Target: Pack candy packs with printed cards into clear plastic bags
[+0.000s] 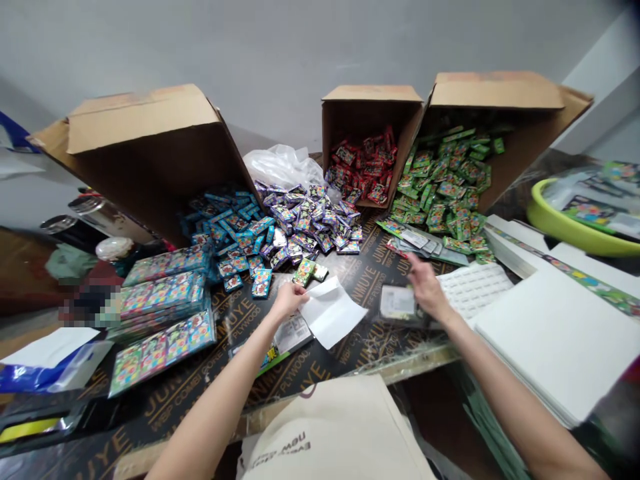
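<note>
Fingers, left hand (287, 300): pinched on near-left edge of creased white sheet (336, 313), held over black printed plywood top (367, 270), centre. Fingers, right hand (427, 290): curled together at small red pkt (399, 249), right of centre; grip or mere touch, cannot tell.

Stock, L to R:
- Blue/white plastic pouch (55, 363), near L edge.
- Multicol. flat packs (163, 277), stacked; one more stack just nearer.
- Lge carton (145, 137), far L, open side facing near; blue boxes (245, 240) spilling out, qty many.
- Clear-wrapped pack w/ barcode (295, 333), near, partly behind left forearm.
- Purple boxes (305, 217), loose heap, far centre; clear plastic bag (284, 165) behind.
- Green box (303, 272), sgl., just beyond left hand.
- Sm. carton (373, 92), far; red boxes (367, 160) inside.
- Clear pack w/ white label (399, 303), just L of right hand.
- Lge carton, far R (495, 97); green boxes (457, 180) in & in front.
- White card stack (560, 340), near R.
- Lime basin (543, 210), R edge, w/ flat packs.
</note>
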`<action>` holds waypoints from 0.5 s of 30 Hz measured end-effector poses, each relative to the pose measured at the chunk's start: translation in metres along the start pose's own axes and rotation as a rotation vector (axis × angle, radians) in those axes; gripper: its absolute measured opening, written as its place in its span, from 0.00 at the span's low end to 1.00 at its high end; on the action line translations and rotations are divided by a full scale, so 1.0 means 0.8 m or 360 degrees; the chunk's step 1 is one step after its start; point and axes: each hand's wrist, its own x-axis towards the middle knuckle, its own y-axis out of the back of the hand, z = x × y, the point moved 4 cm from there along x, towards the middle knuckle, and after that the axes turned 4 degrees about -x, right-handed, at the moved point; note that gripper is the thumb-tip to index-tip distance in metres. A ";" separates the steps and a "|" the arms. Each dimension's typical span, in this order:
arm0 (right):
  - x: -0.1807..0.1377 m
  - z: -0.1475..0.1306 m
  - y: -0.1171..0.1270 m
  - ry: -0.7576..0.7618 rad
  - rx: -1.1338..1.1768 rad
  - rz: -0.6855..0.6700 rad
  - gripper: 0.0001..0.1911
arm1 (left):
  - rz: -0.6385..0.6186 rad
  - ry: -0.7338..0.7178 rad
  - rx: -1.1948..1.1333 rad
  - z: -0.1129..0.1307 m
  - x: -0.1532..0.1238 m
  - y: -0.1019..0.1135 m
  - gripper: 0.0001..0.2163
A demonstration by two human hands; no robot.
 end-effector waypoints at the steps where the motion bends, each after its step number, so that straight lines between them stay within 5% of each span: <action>1: 0.014 0.006 0.018 -0.0106 0.0052 0.0210 0.26 | -0.0068 0.0001 -0.0020 0.002 0.000 -0.004 0.04; 4: 0.044 0.000 0.048 -0.0259 0.0135 0.0486 0.30 | -0.0269 -0.0052 -0.0043 0.017 0.005 -0.036 0.06; 10: 0.031 -0.060 -0.024 -0.0143 -0.0178 -0.0034 0.29 | -0.0225 -0.0274 0.0157 0.058 0.007 -0.112 0.08; 12: 0.013 -0.059 -0.055 -0.0122 -0.0379 -0.0178 0.28 | -0.0081 -0.0369 0.0241 0.064 0.000 -0.104 0.12; 15: -0.007 -0.045 -0.077 -0.0098 -0.0577 -0.0219 0.29 | 0.0085 -0.0440 0.0339 0.050 -0.020 -0.056 0.17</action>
